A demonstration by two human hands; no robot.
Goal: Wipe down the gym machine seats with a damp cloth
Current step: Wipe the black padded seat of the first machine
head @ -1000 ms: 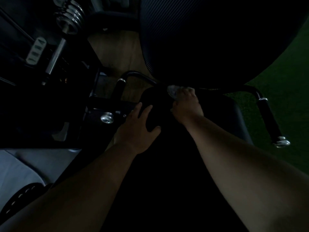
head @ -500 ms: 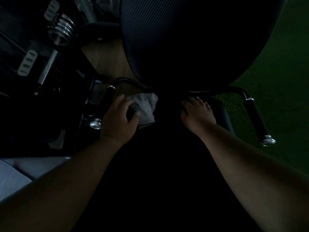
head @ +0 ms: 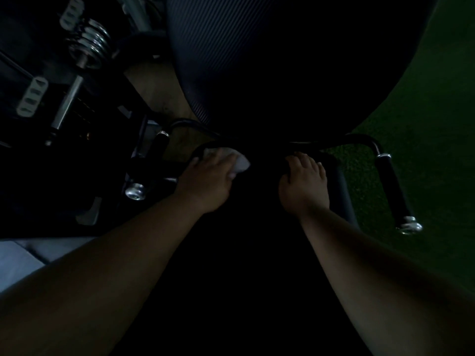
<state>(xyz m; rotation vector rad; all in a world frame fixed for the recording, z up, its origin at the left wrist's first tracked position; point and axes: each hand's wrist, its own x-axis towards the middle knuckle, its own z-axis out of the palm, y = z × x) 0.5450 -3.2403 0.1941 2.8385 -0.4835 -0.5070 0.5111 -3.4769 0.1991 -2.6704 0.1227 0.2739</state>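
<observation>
The scene is very dark. A black gym seat (head: pixel 339 181) lies below me, with a ribbed black back pad (head: pixel 257 60) rising beyond it. My left hand (head: pixel 208 178) presses a pale cloth (head: pixel 240 161) onto the seat's far left end; only the cloth's edge shows past my fingers. My right hand (head: pixel 304 183) lies flat on the seat's far right side, fingers spread, holding nothing.
A black handle with a chrome end cap (head: pixel 135 192) sticks out on the left, another (head: pixel 410 226) on the right. Chrome weight plates on a bar (head: pixel 90 47) sit upper left. Green turf (head: pixel 424 124) covers the floor at right, wood floor (head: pixel 159 91) behind the seat.
The cloth passed from my right hand to my left hand, which now pushes it farther up the seat. My right hand moved right and lies flat on the seat.
</observation>
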